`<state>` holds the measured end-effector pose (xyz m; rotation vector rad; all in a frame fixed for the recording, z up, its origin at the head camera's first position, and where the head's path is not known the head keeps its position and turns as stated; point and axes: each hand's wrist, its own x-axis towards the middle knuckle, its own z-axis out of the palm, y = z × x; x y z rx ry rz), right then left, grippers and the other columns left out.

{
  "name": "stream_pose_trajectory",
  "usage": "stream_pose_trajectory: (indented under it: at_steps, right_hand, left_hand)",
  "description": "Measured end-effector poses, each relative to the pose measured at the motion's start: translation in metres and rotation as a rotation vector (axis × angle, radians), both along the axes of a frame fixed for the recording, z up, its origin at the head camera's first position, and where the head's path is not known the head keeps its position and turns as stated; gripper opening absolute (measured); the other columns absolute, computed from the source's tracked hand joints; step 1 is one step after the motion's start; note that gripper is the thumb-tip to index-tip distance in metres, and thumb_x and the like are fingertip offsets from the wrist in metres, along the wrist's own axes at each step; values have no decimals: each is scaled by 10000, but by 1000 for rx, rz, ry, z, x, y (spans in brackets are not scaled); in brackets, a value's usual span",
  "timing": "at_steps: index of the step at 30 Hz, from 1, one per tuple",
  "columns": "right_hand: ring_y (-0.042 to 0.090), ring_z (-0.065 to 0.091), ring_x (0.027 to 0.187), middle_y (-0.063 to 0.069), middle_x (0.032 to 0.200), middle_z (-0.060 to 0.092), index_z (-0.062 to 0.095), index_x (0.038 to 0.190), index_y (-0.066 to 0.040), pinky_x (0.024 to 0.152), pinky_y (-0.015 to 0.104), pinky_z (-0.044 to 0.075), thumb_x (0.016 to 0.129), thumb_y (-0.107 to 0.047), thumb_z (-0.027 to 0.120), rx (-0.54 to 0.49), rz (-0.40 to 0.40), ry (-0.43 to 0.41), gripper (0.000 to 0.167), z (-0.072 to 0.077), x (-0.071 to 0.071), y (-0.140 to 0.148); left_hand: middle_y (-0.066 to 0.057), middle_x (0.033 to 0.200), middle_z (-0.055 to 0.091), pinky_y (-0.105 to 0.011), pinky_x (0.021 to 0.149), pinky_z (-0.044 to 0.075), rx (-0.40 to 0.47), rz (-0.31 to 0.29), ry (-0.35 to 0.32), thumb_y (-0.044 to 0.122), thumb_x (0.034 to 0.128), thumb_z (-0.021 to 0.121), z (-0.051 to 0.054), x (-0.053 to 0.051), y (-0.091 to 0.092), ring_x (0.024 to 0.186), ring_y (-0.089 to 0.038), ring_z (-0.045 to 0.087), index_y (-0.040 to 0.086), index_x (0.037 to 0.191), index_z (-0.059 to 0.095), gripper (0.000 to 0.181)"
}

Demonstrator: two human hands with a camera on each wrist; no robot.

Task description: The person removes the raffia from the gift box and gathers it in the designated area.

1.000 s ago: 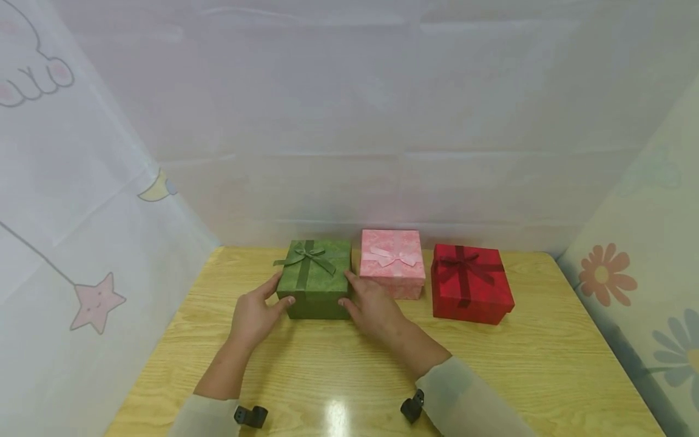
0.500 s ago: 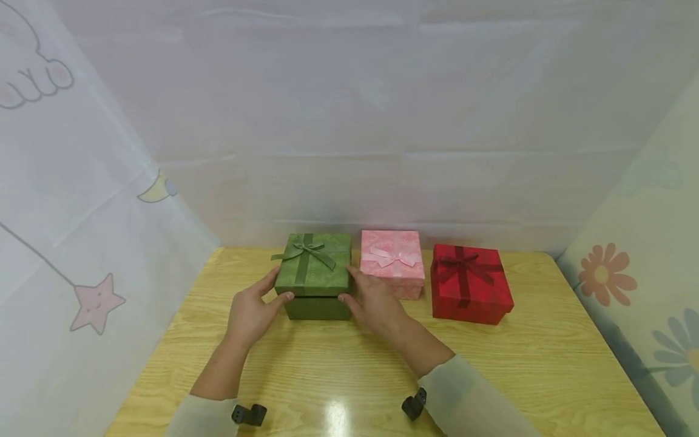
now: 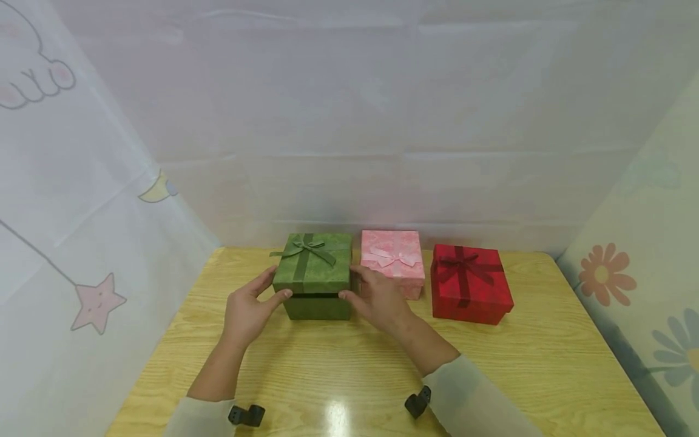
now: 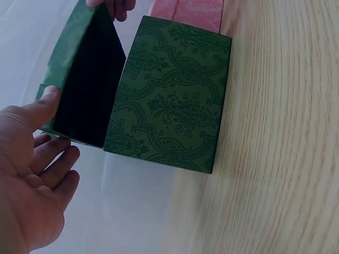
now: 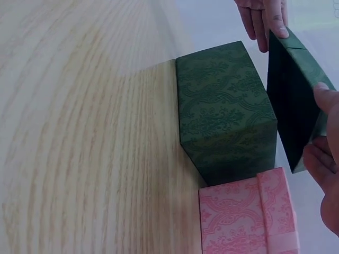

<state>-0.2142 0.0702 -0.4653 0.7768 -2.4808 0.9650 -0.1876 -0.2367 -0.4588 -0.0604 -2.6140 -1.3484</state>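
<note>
A green lid [image 3: 322, 261] with a ribbon bow is tilted up at its front edge over the green box base [image 3: 319, 308]. My left hand [image 3: 246, 312] pinches the lid's left side, thumb at the front corner. The right hand [image 3: 382, 300] grips its right side in the same way. In the left wrist view the lid [image 4: 58, 58] stands at an angle to the base [image 4: 169, 95], its dark inside showing, held by the left hand [image 4: 32, 174]. The right wrist view shows the right hand [image 5: 326, 153] on the lid [image 5: 296, 90], beside the base [image 5: 228, 95]. The base's inside is hidden.
A pink box [image 3: 392, 255] with a bow stands just right of the green one. Farther right is a red box [image 3: 472, 282] with a dark red bow. All stand on a wooden table [image 3: 327, 370], with a pale cloth [image 3: 382, 121] hanging behind.
Both hands have raised the green lid's front edge from the base, opening a dark gap between them. The base, the pink box and the red box have stayed in place.
</note>
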Motion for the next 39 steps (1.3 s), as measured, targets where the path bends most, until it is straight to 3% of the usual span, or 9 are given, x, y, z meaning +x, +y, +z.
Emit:
stream_pose_trajectory:
  at_steps: [7, 9, 12, 14, 18, 22, 25, 32, 39]
  right_hand:
    - [245, 710, 1131, 126, 1340, 690, 595, 1464, -93, 944, 419, 582, 938, -402, 787, -81, 36, 95, 639, 0, -3, 4]
    - [189, 728, 914, 130, 1344, 687, 588, 1475, -81, 877, 393, 598, 929, -382, 801, -104, 50, 117, 658, 0, -3, 4]
    - [100, 525, 603, 151, 1358, 672, 571, 1490, -59, 734, 352, 584, 921, -357, 814, -127, 67, 149, 687, 0, -3, 4]
    - [72, 366, 539, 151, 1385, 652, 550, 1509, -59, 687, 324, 554, 922, -358, 813, -128, 71, 157, 709, 0, -3, 5]
    - [24, 384, 528, 144, 1422, 622, 495, 1543, -44, 668, 302, 551, 919, -341, 818, -143, 79, 176, 763, 0, -3, 5]
    - [164, 737, 931, 196, 1462, 580, 448, 1563, -15, 898, 388, 596, 911, -289, 826, -189, 108, 195, 802, 1, -4, 4]
    - [299, 596, 1318, 218, 1492, 545, 454, 1558, -9, 1055, 476, 506, 903, -263, 833, -219, 120, 207, 798, 2, -4, 4]
    - [310, 563, 1357, 179, 1512, 534, 501, 1528, -7, 1078, 455, 487, 876, -204, 857, -277, 146, 250, 769, 2, -5, 5]
    - [324, 628, 1278, 219, 1405, 619, 585, 1455, 13, 1021, 450, 531, 823, -178, 898, -332, 150, 338, 730, 3, -5, 5]
  left_hand:
    - [-42, 1450, 612, -541, 1093, 460, 143, 23, 2, 566, 848, 809, 1, 0, 1, 1422, -278, 494, 270, 1476, 601, 725]
    - [-28, 1458, 606, -510, 1096, 461, 185, 23, 11, 533, 854, 819, 1, 0, 2, 1401, -232, 521, 263, 1465, 614, 699]
    - [-15, 1470, 597, -485, 1102, 455, 234, 26, 21, 495, 866, 824, 3, 1, 3, 1374, -187, 547, 254, 1459, 623, 671]
    - [-25, 1469, 598, -481, 1107, 449, 253, 28, 26, 476, 873, 825, 4, 1, 4, 1369, -184, 550, 245, 1459, 625, 661]
    - [-42, 1450, 615, -482, 1105, 449, 277, 26, 34, 439, 879, 831, 6, 1, 7, 1363, -188, 557, 239, 1446, 638, 631]
    - [-37, 1421, 637, -442, 1086, 468, 299, 20, 45, 413, 878, 839, 9, 1, 10, 1348, -171, 570, 234, 1426, 654, 606]
    - [-27, 1406, 645, -378, 1072, 480, 303, 22, 56, 412, 882, 835, 10, 1, 11, 1337, -162, 578, 236, 1413, 661, 585]
    - [-79, 1352, 683, -205, 925, 546, 364, 11, 113, 332, 906, 830, 12, 2, 13, 1241, -139, 652, 193, 1371, 695, 504]
    - [-129, 1315, 697, -193, 871, 567, 425, 20, 136, 241, 914, 828, 11, 3, 15, 1125, -64, 698, 115, 1371, 689, 494]
